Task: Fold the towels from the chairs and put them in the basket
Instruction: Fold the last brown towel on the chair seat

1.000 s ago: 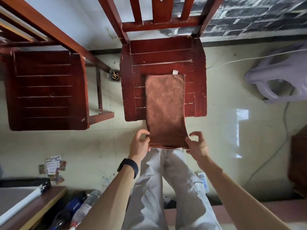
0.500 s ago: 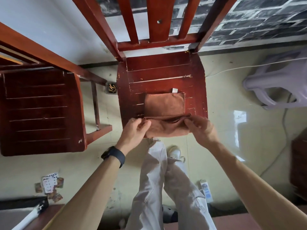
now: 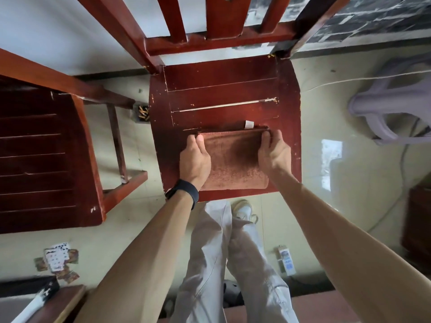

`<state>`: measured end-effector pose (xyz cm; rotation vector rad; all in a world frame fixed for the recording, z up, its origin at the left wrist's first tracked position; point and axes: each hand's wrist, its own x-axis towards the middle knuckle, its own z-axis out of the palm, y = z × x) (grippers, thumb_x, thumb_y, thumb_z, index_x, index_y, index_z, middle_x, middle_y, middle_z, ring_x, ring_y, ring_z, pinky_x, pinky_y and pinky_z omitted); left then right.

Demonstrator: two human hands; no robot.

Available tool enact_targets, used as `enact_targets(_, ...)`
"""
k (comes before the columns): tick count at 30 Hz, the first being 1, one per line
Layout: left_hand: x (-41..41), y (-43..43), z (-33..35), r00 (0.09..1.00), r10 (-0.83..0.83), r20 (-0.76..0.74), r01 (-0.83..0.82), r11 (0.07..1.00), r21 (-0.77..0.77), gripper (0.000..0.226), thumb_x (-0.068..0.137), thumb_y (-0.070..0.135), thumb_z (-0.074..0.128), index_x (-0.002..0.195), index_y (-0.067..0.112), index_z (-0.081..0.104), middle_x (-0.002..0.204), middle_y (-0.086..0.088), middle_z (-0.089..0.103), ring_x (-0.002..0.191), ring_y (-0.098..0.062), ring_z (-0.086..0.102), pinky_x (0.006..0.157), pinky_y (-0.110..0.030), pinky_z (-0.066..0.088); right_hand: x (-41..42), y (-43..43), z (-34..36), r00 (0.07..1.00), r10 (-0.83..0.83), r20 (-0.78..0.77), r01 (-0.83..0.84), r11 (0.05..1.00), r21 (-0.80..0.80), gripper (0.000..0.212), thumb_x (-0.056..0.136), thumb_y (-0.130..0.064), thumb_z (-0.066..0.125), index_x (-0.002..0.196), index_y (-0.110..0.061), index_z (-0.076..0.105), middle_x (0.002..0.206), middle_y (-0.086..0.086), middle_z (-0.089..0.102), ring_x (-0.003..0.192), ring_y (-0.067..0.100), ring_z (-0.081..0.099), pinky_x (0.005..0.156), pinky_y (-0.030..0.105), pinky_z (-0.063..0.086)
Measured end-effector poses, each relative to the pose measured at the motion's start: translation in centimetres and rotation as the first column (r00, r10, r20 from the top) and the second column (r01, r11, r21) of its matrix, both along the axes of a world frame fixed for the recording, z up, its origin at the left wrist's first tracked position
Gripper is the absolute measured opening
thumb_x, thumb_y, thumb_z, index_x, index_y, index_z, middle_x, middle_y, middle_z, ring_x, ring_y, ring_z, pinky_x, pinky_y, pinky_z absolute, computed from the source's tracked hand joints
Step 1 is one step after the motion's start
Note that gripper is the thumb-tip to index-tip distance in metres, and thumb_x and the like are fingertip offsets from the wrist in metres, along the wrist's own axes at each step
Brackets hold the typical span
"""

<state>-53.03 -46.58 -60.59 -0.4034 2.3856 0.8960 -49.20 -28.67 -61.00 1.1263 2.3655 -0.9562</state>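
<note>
Partly, gripping hands point(image 3: 195, 159) point(image 3: 274, 155) hide towel point(image 3: 233, 159) corners.

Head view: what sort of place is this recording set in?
Likely a lived-in room in a home: a wooden chair bearing the towel, a plastic stool, and playing cards on the tiled floor.

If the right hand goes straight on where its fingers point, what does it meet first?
The right hand would likely slide off the towel onto the bare chair seat, then reach the back rail; depth is unclear.
</note>
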Motion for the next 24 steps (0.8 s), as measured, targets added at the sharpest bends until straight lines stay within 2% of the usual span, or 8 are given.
enact_targets(4, -0.3, 0.4, -0.9, 0.995, -0.079, -0.052, 0.071, 0.987, -0.147, 0.039, 0.107, 0.037, 0.025, 0.105, 0.007, 0.050, 0.090, -0.018, 0.070, 0.078, -0.040, 0.068, 0.064, -0.041, 0.055, -0.3, -0.3, -0.8, 0.996, 0.003, 0.088, -0.010, 0.997, 0.072, 0.027, 0.106, -0.038, 0.030, 0.097, -0.017, 0.043, 0.095, 0.014, 0.066, 0.082, 0.036, 0.059, 0.072, 0.034, 0.039)
enact_targets(7, -0.4, 0.6, -1.3, 0.982, -0.149, -0.116, 0.115, 0.960, -0.254, 0.041, 0.107, 0.037, 0.027, 0.103, 0.006, 0.053, 0.085, -0.020, 0.071, 0.076, -0.042, 0.068, 0.056, -0.037, 0.045, -0.5, -0.4, -0.8, 0.994, -0.001, 0.111, -0.013, 0.993, 0.120, 0.030, 0.105, -0.041, 0.030, 0.097, -0.017, 0.046, 0.091, 0.003, 0.057, 0.080, 0.026, 0.051, 0.074, 0.033, 0.039)
enact_targets(11, -0.6, 1.0, -1.2, 0.969, -0.231, -0.084, 0.180, 0.901, -0.396, 0.036, 0.105, 0.036, 0.031, 0.109, 0.008, 0.052, 0.081, -0.017, 0.072, 0.074, -0.043, 0.068, 0.055, -0.036, 0.036, -0.2, -0.3, -1.3, 0.993, 0.019, 0.114, -0.038, 0.985, 0.168, 0.036, 0.103, -0.047, 0.029, 0.101, -0.017, 0.048, 0.099, 0.003, 0.061, 0.088, 0.031, 0.058, 0.077, 0.040, 0.042)
enact_targets(15, -0.6, 0.8, -1.5, 0.983, -0.140, -0.118, 0.081, 0.912, -0.403, 0.031, 0.102, 0.035, 0.034, 0.120, 0.012, 0.044, 0.098, -0.010, 0.069, 0.079, -0.042, 0.066, 0.057, -0.036, 0.033, 0.0, 0.1, -1.2, 0.993, -0.049, 0.104, 0.032, 0.987, 0.155, 0.041, 0.099, -0.059, 0.036, 0.102, -0.018, 0.040, 0.097, 0.004, 0.056, 0.085, 0.029, 0.053, 0.074, 0.038, 0.040)
enact_targets(17, -0.2, 0.2, -1.4, 0.962, -0.154, -0.223, 0.058, 0.921, -0.386, 0.038, 0.102, 0.041, 0.036, 0.125, 0.012, 0.045, 0.109, -0.013, 0.062, 0.087, -0.038, 0.063, 0.058, -0.036, 0.035, 0.6, 0.0, -1.2, 0.994, -0.076, 0.074, 0.060, 0.978, 0.200, 0.057, 0.097, -0.066, 0.029, 0.114, -0.015, 0.046, 0.110, 0.011, 0.056, 0.096, 0.032, 0.053, 0.085, 0.043, 0.043)
enact_targets(19, 0.4, -0.3, -1.4, 0.907, -0.258, -0.332, 0.106, 0.905, -0.413, 0.042, 0.101, 0.045, 0.040, 0.125, 0.012, 0.050, 0.117, -0.014, 0.057, 0.098, -0.034, 0.058, 0.069, -0.040, 0.043, 1.6, -0.6, -1.1, 0.999, 0.040, 0.025, -0.045, 0.949, 0.311, 0.066, 0.098, -0.065, 0.020, 0.128, -0.014, 0.050, 0.120, 0.015, 0.052, 0.107, 0.033, 0.048, 0.097, 0.043, 0.038)
enact_targets(21, 1.4, -0.3, -1.4, 0.822, -0.402, -0.404, 0.218, 0.877, -0.429, 0.045, 0.099, 0.044, 0.045, 0.129, 0.012, 0.054, 0.133, -0.015, 0.054, 0.117, -0.034, 0.053, 0.092, -0.047, 0.044, 2.2, -1.6, -0.4, 0.981, 0.153, -0.119, -0.101, 0.928, 0.358, 0.055, 0.101, -0.053, 0.033, 0.133, -0.013, 0.052, 0.129, 0.014, 0.052, 0.113, 0.032, 0.050, 0.095, 0.042, 0.040)
enact_targets(24, 3.1, 0.6, -1.8, 0.715, -0.624, -0.315, 0.488, 0.768, -0.414, 0.056, 0.100, 0.044, 0.042, 0.150, 0.017, 0.041, 0.160, -0.006, 0.032, 0.147, -0.029, 0.029, 0.118, -0.051, 0.020, 2.9, -3.5, -0.3, 0.870, 0.467, -0.156, -0.383, 0.841, 0.383, 0.047, 0.103, -0.038, 0.041, 0.147, -0.024, 0.048, 0.155, 0.006, 0.040, 0.143, 0.027, 0.036, 0.111, 0.044, 0.034)
